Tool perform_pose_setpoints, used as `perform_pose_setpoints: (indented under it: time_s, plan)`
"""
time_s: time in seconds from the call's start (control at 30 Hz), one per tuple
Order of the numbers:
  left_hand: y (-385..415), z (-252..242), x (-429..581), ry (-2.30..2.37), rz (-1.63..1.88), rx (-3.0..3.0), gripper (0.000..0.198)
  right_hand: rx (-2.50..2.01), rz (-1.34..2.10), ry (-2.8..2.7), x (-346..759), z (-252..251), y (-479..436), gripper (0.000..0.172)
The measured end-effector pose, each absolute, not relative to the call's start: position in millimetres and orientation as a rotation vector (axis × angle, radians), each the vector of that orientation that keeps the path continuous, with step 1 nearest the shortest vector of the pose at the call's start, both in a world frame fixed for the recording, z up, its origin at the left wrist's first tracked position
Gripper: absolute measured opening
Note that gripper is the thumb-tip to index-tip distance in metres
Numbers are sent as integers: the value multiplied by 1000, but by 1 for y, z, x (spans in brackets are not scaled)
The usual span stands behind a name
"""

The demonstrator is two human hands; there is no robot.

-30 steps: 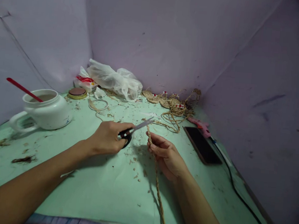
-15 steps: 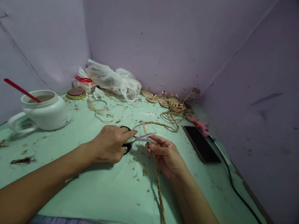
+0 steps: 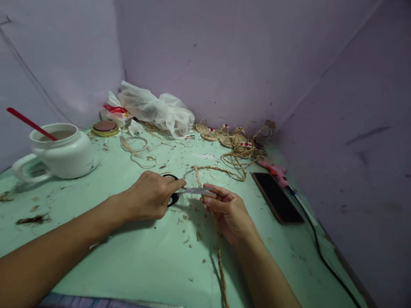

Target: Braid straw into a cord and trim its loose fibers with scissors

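My left hand is closed on the black handles of a pair of scissors, whose blades point right and are closed across a braided straw rope. My right hand pinches that rope just beside the blades. The rope runs from under my right hand toward me along the green table top. A further length of rope lies beyond the blades and curls off toward the back.
A white pot with a red stick stands at the left. At the back lie a plastic bag, a round tin lid and several woven straw pieces. A dark phone, a pink glue gun and a black cable lie at the right.
The scissors swung down from pointing up and away to lie across the rope, and their blades closed. The rope end beyond my right hand has dropped onto the table.
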State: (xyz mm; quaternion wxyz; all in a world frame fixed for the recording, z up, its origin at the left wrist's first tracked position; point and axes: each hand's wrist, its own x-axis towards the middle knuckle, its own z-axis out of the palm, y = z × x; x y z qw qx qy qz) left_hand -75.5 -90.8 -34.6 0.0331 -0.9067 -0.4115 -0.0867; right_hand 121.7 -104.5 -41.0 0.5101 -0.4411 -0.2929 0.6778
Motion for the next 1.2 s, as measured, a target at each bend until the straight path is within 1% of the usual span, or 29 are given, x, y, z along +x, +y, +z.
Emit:
perform_pose_setpoints:
  time_s: [0.07, 0.13, 0.17, 0.23, 0.27, 0.33, 0.4, 0.47, 0.63, 0.73, 0.83, 0.97, 1.07, 1.2]
  plan:
    - [-89, -35, -76, -1308, -347, -2833, 46, -1074, 1624, -693, 122, -40, -105, 35]
    - [-86, -35, -75, -1449, -552, -2878, 38, -1077, 1633, -681, 122, -40, -105, 33]
    - [-85, -34, -74, -1570, -726, -2894, 33, -1070, 1648, -681, 123, -39, -105, 33]
    - [-83, -33, -70, -1924, -1208, -2873, 25, -1040, 1702, -698, 122, -40, -106, 33]
    - [-82, -32, -67, -2130, -1468, -2822, 26, -1022, 1735, -714, 121, -40, -106, 33]
    - [-84, -31, -59, -2498, -1897, -2666, 39, -1005, 1799, -751, 119, -42, -108, 32]
    - [-89, -31, -51, -2690, -2136, -2561, 49, -1029, 1843, -778, 117, -44, -111, 30]
    - [-94, -33, -43, -2716, -2282, -2527, 51, -1079, 1856, -812, 115, -45, -113, 29]
    - [-100, -35, -34, -2684, -2453, -2496, 49, -1136, 1841, -966, 113, -47, -116, 24]
    - [-101, -34, -34, -2645, -2473, -2554, 47, -1165, 1817, -993, 114, -46, -114, 21]
    - [-103, -34, -33, -2653, -2469, -2606, 47, -1142, 1729, -947, 114, -46, -111, 25]
    - [-108, -38, -28, -2676, -2444, -2679, 55, -1017, 1667, -898, 114, -48, -109, 32]
    - [-114, -44, -23, -2617, -2397, -2800, 63, -962, 1716, -843, 113, -50, -108, 32]
    - [-117, -53, -19, -2551, -2387, -2913, 66, -926, 1690, -798, 114, -51, -107, 32]
